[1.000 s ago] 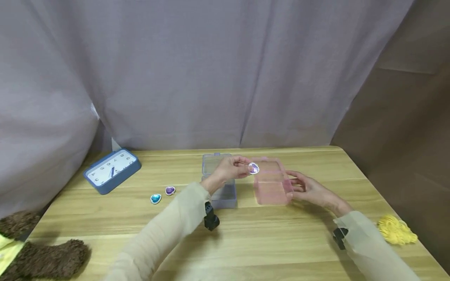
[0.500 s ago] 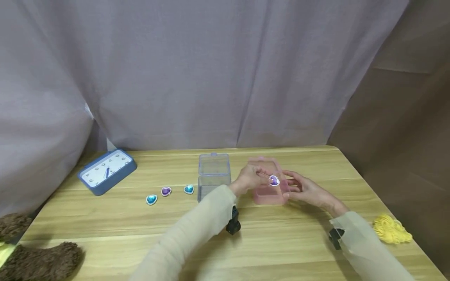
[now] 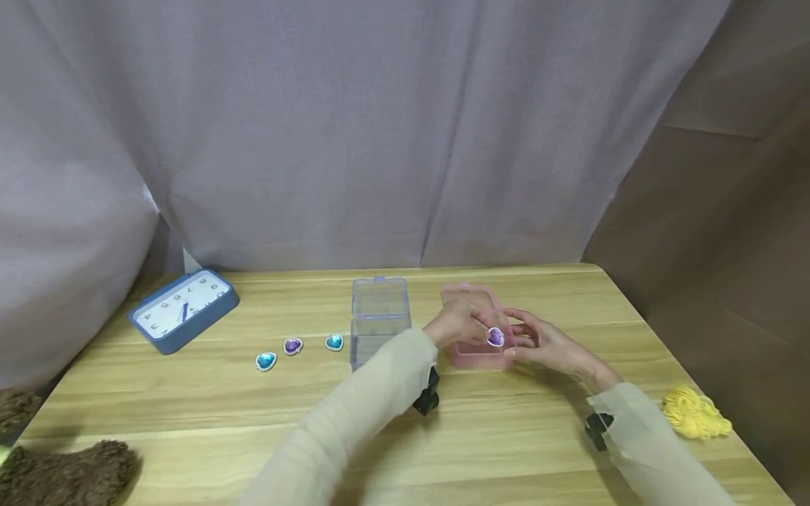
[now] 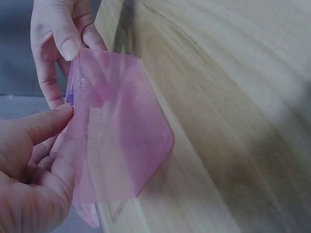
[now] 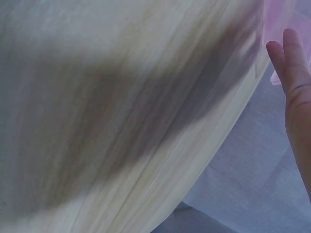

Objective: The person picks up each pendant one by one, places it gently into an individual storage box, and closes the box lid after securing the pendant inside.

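Note:
My left hand (image 3: 460, 323) pinches a purple heart-shaped gem (image 3: 496, 337) with a pearly white border, low over the pink see-through box (image 3: 477, 362). The box's lid stands open toward the back. At the box's right side, my right hand (image 3: 549, 344) grips the wall, its thumb near the front corner. In the left wrist view, the right thumb lies on the rim of the pink box (image 4: 126, 131), and only a sliver of the purple gem (image 4: 70, 97) shows behind that rim. The right wrist view catches fingers of the right hand (image 5: 297, 80) at its edge.
Left of the pink box stands a clear bluish box (image 3: 380, 299), lid open. Two blue heart gems (image 3: 266, 361) and a purple heart gem (image 3: 293, 346) lie further left. Around them are a blue case (image 3: 190, 309), brown plush (image 3: 76, 472) and a yellow yarn bundle (image 3: 695, 413).
My left hand has moved right and down with the purple gem, from between the boxes to the pink box. A blue gem once behind the arm now shows. The right hand keeps its place.

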{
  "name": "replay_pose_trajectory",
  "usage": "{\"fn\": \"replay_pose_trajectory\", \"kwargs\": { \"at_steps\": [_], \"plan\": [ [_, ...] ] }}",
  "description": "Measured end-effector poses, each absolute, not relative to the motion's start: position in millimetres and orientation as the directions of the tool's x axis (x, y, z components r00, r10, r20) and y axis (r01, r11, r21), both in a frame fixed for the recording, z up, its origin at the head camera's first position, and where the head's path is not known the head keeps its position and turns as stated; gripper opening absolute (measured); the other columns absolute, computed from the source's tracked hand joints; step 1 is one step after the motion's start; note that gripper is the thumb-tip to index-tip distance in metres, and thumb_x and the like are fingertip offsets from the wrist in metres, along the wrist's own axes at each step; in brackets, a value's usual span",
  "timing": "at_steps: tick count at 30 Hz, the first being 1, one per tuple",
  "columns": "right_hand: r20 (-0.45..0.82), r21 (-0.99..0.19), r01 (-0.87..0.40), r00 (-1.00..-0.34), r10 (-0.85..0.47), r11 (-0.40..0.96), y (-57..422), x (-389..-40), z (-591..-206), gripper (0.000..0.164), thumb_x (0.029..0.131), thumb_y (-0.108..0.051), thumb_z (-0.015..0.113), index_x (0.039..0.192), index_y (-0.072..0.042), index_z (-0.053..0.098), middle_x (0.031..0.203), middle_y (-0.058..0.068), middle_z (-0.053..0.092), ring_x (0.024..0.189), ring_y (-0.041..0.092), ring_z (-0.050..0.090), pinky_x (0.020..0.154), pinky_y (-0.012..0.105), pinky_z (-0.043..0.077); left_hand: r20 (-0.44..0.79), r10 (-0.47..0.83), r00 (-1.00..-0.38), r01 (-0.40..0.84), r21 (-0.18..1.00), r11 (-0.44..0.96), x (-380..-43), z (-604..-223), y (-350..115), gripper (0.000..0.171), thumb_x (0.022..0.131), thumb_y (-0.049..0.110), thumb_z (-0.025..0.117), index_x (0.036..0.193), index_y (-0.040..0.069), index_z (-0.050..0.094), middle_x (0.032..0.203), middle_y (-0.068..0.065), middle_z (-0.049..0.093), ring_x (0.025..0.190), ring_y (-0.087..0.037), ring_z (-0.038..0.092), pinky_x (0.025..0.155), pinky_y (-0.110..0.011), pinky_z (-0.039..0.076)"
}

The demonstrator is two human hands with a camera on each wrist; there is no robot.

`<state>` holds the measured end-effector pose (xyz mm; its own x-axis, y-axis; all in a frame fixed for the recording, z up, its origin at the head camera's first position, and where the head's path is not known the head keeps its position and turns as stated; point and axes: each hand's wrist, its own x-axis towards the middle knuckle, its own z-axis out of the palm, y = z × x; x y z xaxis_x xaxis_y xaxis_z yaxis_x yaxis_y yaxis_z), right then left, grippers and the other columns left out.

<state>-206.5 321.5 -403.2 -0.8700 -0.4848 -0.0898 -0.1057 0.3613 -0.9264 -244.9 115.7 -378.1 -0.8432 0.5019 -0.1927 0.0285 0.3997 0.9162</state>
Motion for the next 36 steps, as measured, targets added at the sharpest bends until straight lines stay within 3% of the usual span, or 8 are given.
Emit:
{"fn": "replay_pose_trajectory", "kwargs": {
  "at_steps": [4, 10, 13, 22, 28, 36],
  "plan": [
    [-0.073, -0.928, -0.126, -0.863, -0.500, 0.351, 322, -206, -403, 0.078, 0.089, -0.005, 0.063, 0.146, 0.006, 0.011, 0.135, 0.041, 0.036, 0.115, 0.012, 0.055, 0.088, 0.021, 0.051, -0.205, 0.516, -0.831, 0.098, 0.860, 0.501, -245, -373, 120, 0.013, 0.077, -0.004, 0.072, 0.090, -0.004, 0.071, 0.083, -0.012, 0.070, 0.062, -0.008, 0.055, 0.057, -0.015, 0.051],
    [-0.095, -0.924, -0.103, -0.872, -0.480, 0.369, 322, -206, -405, 0.079, 0.089, -0.008, 0.063, 0.147, 0.004, 0.012, 0.135, 0.039, 0.037, 0.122, 0.041, 0.048, 0.088, 0.021, 0.050, -0.241, 0.480, -0.844, 0.134, 0.771, 0.623, -242, -370, 126, 0.012, 0.075, 0.001, 0.075, 0.087, 0.000, 0.072, 0.077, -0.005, 0.068, 0.062, -0.006, 0.049, 0.054, -0.012, 0.045],
    [-0.107, -0.924, -0.087, -0.876, -0.471, 0.372, 321, -206, -405, 0.079, 0.089, -0.008, 0.064, 0.147, 0.003, 0.012, 0.136, 0.038, 0.038, 0.122, 0.048, 0.044, 0.088, 0.021, 0.050, -0.253, 0.469, -0.846, 0.158, 0.721, 0.674, -243, -370, 128, 0.011, 0.076, 0.004, 0.075, 0.086, 0.003, 0.073, 0.074, -0.002, 0.066, 0.062, -0.005, 0.048, 0.054, -0.011, 0.043],
    [-0.110, -0.927, -0.085, -0.870, -0.480, 0.366, 323, -206, -407, 0.081, 0.088, -0.007, 0.064, 0.148, 0.003, 0.009, 0.136, 0.039, 0.036, 0.118, 0.033, 0.053, 0.088, 0.021, 0.051, -0.280, 0.437, -0.855, 0.167, 0.649, 0.742, -244, -374, 140, 0.012, 0.072, 0.003, 0.079, 0.083, 0.005, 0.073, 0.079, 0.003, 0.064, 0.068, -0.006, 0.048, 0.055, -0.011, 0.043],
    [-0.105, -0.920, -0.093, -0.877, -0.468, 0.381, 322, -206, -407, 0.080, 0.089, -0.007, 0.063, 0.147, 0.002, 0.010, 0.134, 0.038, 0.038, 0.122, 0.047, 0.044, 0.088, 0.019, 0.050, -0.245, 0.462, -0.852, 0.270, 0.551, 0.790, -243, -376, 141, 0.013, 0.074, 0.001, 0.075, 0.083, 0.009, 0.071, 0.071, 0.006, 0.058, 0.066, -0.006, 0.048, 0.055, -0.012, 0.041],
    [-0.074, -0.917, -0.134, -0.870, -0.487, 0.377, 322, -207, -408, 0.078, 0.089, -0.004, 0.062, 0.146, 0.006, 0.010, 0.132, 0.042, 0.038, 0.120, 0.050, 0.044, 0.088, 0.019, 0.050, -0.161, 0.541, -0.826, 0.415, 0.475, 0.776, -244, -383, 140, 0.010, 0.077, 0.002, 0.070, 0.075, 0.011, 0.071, 0.065, 0.009, 0.056, 0.068, -0.005, 0.050, 0.062, -0.012, 0.040]
  ]
}}
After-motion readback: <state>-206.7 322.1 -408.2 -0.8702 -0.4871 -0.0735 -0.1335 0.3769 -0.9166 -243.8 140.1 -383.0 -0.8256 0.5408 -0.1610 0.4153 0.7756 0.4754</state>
